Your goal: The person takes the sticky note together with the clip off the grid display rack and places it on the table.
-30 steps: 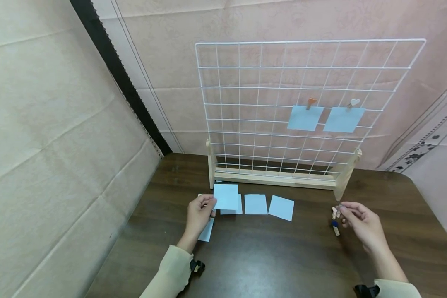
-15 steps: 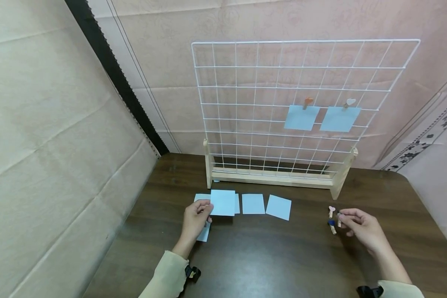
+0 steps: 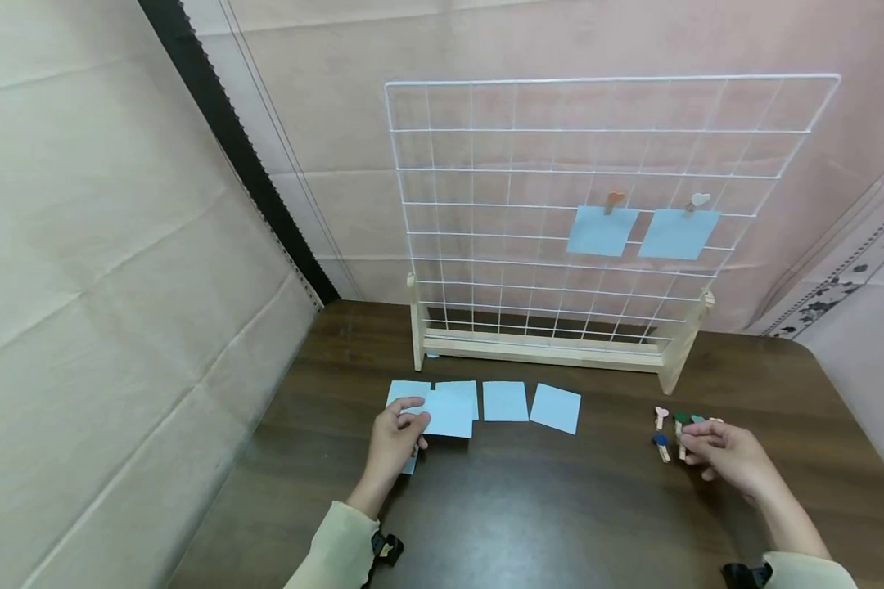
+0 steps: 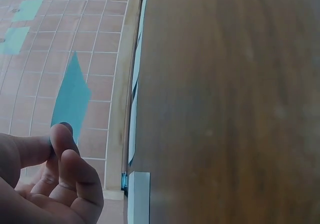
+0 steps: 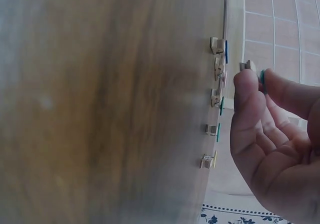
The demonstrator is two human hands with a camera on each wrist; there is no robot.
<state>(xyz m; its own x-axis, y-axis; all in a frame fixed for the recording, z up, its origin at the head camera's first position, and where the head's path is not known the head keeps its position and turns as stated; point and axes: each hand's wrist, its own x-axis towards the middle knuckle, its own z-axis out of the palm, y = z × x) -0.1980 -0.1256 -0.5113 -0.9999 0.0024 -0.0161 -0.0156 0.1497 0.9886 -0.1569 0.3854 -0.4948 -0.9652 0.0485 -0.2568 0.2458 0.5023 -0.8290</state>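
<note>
Evidently, the step in hand is bringing paper and clip together, and a light touch should serve best: the left hand [image 3: 394,438] pinches a blue sheet [image 3: 448,415] by one edge, low and left of centre in the frame, and a grip so near the rim leaves most of it free for fastening. At the lower right, the right hand [image 3: 729,458] pinches a small green-edged clip [image 5: 262,77] between thumb and fingertip; an even squeeze at its tail would probably open it without a twist, and care is due not to scatter the loose clips [image 3: 660,442] just beside that hand. Seen from the left wrist, the held sheet bows slightly, so it looks thin and apt to crease under pressure. Its fellows are matte and squarish, lying flat as a row of sheets [image 3: 504,401] on the dark, softly glossy, wood-grained bench [image 3: 545,507]. Above, the white wire grid [image 3: 513,171] rises from a pale wooden base [image 3: 545,352], two hung sheets [image 3: 602,231] at its right held by heart-topped clips [image 3: 700,200]. Wrinkled cream cloth [image 3: 118,204] fills the left of the frame.
</note>
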